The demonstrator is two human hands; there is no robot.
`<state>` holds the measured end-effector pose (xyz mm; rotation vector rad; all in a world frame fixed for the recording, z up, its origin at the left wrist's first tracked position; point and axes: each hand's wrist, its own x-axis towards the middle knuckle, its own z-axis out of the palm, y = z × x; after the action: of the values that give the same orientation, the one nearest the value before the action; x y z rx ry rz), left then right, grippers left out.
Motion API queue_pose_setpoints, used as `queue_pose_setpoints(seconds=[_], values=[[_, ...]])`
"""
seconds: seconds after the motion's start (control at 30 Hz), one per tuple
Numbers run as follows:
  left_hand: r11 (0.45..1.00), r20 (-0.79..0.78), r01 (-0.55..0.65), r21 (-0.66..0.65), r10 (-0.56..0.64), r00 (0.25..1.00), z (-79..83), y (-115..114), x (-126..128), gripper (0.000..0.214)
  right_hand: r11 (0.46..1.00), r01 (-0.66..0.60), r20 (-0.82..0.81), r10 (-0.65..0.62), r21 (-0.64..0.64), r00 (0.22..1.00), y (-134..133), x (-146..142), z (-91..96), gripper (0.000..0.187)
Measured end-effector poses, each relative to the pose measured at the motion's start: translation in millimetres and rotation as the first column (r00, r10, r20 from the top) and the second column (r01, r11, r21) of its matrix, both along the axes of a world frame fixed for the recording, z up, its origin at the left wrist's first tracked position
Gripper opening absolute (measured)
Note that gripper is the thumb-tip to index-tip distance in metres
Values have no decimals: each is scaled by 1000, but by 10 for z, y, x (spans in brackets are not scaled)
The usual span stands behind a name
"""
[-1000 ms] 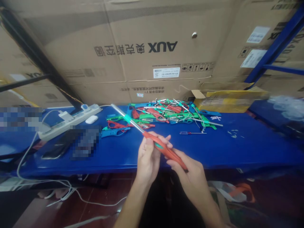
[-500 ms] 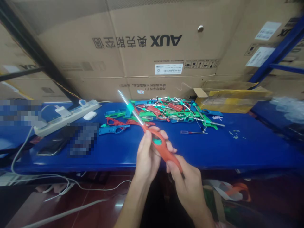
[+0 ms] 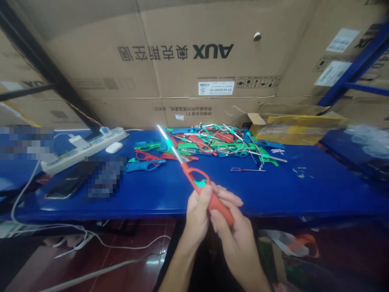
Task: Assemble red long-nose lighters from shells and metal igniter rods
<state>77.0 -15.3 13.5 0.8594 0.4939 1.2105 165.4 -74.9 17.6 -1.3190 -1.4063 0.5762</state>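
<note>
Both my hands hold one red long-nosed lighter [image 3: 203,187] with a teal trigger and a silver metal tube that points up and to the left. My left hand [image 3: 197,211] grips the middle of its handle with the thumb by the trigger. My right hand [image 3: 228,221] closes on the rear end of the handle, two fingers stretched out beyond it. I hold it just in front of the blue table's near edge [image 3: 146,211]. A heap of red, green and blue lighter parts and metal tubes [image 3: 219,144] lies at the back of the table.
A white power strip [image 3: 82,148] with cables, a white mouse-like object [image 3: 114,147] and a dark phone [image 3: 65,185] lie at the left. A small screwdriver [image 3: 247,169] lies right of centre. Cardboard boxes [image 3: 194,61] wall the back; a yellow-wrapped box [image 3: 300,127] sits at the right.
The lighter has tilted more upright and come lower and nearer to me. My left hand slid down from the nozzle end onto the handle, close beside my right hand.
</note>
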Motion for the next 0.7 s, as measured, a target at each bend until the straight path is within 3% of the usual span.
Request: queue_pose_setpoints(seconds=[0.23, 0.33, 0.43, 0.57, 0.7], values=[[998, -66, 24, 63, -20, 998, 170, -117, 28, 43, 993, 117, 65, -117, 3, 991, -158, -73, 128, 38], [996, -127, 41, 74, -32, 991, 199, -109, -50, 40, 999, 35, 46, -33, -34, 998, -148, -24, 135, 37], [994, -283, 9, 105, 21, 959, 223, -66, -205, 39, 994, -56, 76, 63, -93, 995, -88, 185, 155, 32], [986, -556, 80, 147, 15, 831, 208, -7, -378, 38, 996, 89, 11, -89, 13, 996, 48, 454, 261, 32], [947, -738, 128, 296, 142, 660, 129, 38, -391, 39, 996, -69, -186, 77, 51, 980, 287, 419, 307, 42]])
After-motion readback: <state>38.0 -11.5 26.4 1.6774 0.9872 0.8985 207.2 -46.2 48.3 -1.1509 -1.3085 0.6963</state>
